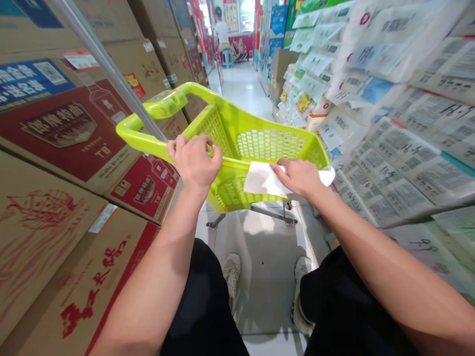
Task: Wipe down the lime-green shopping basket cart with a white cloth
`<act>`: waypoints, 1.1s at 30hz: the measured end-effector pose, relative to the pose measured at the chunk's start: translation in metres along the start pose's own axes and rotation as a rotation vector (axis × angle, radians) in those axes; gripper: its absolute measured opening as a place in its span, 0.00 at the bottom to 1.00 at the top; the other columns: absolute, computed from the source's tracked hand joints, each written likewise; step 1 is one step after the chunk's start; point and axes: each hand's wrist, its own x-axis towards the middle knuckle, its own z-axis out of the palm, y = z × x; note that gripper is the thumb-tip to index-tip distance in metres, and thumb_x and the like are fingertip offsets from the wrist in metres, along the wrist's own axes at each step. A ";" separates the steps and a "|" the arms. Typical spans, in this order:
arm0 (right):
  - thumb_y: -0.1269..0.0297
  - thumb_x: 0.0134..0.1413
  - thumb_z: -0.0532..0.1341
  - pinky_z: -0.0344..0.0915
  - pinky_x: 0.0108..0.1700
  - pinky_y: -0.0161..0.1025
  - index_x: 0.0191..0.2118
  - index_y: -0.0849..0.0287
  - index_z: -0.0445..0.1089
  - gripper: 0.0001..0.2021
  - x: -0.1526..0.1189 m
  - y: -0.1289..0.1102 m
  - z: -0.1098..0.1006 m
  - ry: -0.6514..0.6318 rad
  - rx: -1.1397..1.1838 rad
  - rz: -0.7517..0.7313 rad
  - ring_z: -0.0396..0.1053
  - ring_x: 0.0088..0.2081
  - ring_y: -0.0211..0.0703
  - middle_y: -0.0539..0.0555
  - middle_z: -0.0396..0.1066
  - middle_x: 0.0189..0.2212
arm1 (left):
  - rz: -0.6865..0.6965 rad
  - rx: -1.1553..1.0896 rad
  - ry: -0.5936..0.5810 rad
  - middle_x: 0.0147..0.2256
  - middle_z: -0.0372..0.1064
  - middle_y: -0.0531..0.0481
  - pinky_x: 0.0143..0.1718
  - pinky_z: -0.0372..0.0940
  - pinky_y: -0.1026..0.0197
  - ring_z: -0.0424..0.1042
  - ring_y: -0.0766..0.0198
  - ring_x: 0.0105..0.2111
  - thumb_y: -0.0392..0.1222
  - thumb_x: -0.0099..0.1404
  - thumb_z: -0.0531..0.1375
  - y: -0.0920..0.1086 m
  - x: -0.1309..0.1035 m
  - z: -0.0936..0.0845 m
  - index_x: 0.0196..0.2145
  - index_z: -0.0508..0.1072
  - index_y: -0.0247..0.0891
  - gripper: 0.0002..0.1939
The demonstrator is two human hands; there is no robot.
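One cloth (258,179) between right hand (300,176) and cart (229,194)

cloth (256,179) on cart (233,170) (boxes (63,123) left)

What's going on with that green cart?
A person has both hands on a green shopping cart in a shop aisle. The left hand is curled over its near edge, and the right hand holds a white cloth, maybe paper, against that same edge farther right. Cardboard boxes are stacked on the left, and wrapped packs are piled on the right. Farther down the aisle, another person is by a blue stool.
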 end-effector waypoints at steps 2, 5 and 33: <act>0.36 0.71 0.38 0.60 0.39 0.42 0.53 0.55 0.79 0.38 -0.003 0.011 0.002 0.008 -0.014 0.031 0.77 0.42 0.57 0.63 0.81 0.41 | 0.002 -0.015 -0.014 0.41 0.77 0.42 0.59 0.47 0.37 0.67 0.41 0.52 0.44 0.66 0.56 0.006 -0.002 -0.001 0.38 0.75 0.42 0.09; 0.35 0.70 0.39 0.60 0.38 0.42 0.53 0.55 0.79 0.38 -0.003 0.011 0.001 0.035 -0.013 0.065 0.77 0.42 0.58 0.63 0.81 0.41 | 0.021 -0.011 -0.006 0.42 0.78 0.43 0.59 0.48 0.38 0.67 0.42 0.51 0.44 0.67 0.55 0.018 -0.007 -0.002 0.37 0.75 0.43 0.09; 0.38 0.69 0.43 0.63 0.39 0.44 0.50 0.54 0.81 0.35 0.004 -0.003 -0.010 -0.064 0.131 0.104 0.78 0.45 0.61 0.64 0.81 0.42 | 0.016 -0.019 -0.010 0.39 0.77 0.44 0.59 0.48 0.37 0.67 0.42 0.49 0.42 0.66 0.55 0.016 -0.008 -0.004 0.36 0.74 0.44 0.08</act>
